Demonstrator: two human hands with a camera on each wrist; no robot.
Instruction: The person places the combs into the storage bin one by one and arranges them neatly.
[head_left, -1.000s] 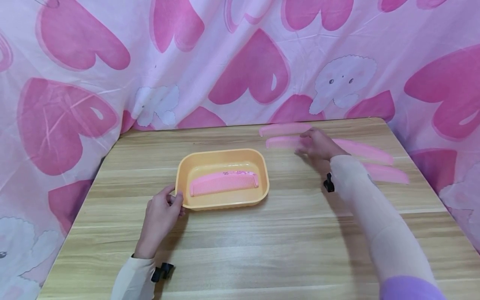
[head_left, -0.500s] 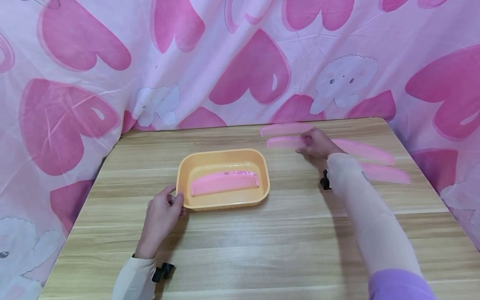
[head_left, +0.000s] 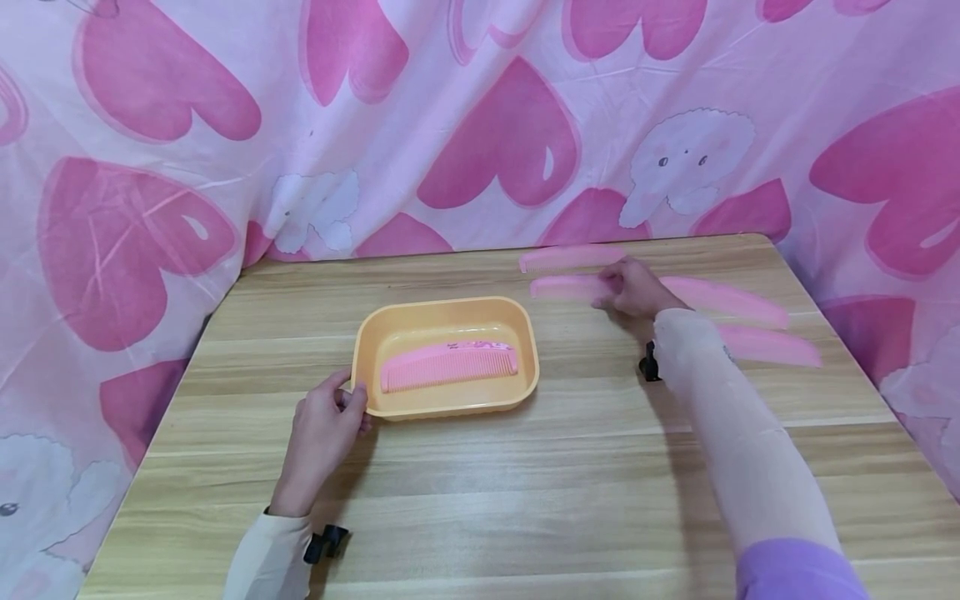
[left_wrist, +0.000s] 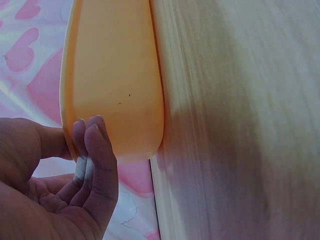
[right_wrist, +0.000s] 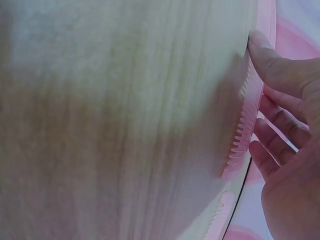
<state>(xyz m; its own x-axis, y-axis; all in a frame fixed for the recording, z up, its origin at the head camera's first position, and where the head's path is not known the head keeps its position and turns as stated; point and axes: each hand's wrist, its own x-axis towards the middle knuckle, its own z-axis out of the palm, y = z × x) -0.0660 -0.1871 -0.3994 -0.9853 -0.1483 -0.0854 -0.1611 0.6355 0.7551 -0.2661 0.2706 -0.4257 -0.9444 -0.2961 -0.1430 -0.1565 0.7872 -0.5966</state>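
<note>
My left hand (head_left: 321,437) grips the lower left corner of a shallow orange plastic basin (head_left: 444,303); in the left wrist view its thumb and fingers pinch the rim from both sides. Inside the basin lies a pink comb (head_left: 450,369) with a printed spine, teeth toward me. At the back right, my right hand (head_left: 637,288) pinches another pink comb (head_left: 562,287) by its middle. The right wrist view shows the thumb on the tooth side of this comb (right_wrist: 245,125) and the fingers behind its spine; that comb stands tilted up at the table.
One more pink comb (head_left: 573,257) lies just behind the held one, near the table's back edge. Two others, an upper comb (head_left: 731,300) and a lower comb (head_left: 772,347), lie to the right, partly behind the right arm. A pink heart-print cloth (head_left: 498,142) hangs around the wooden table (head_left: 480,500).
The right hand has settled around the comb, which now tilts so its teeth show less. The right forearm has swung slightly left. The left hand and basin stay put.
</note>
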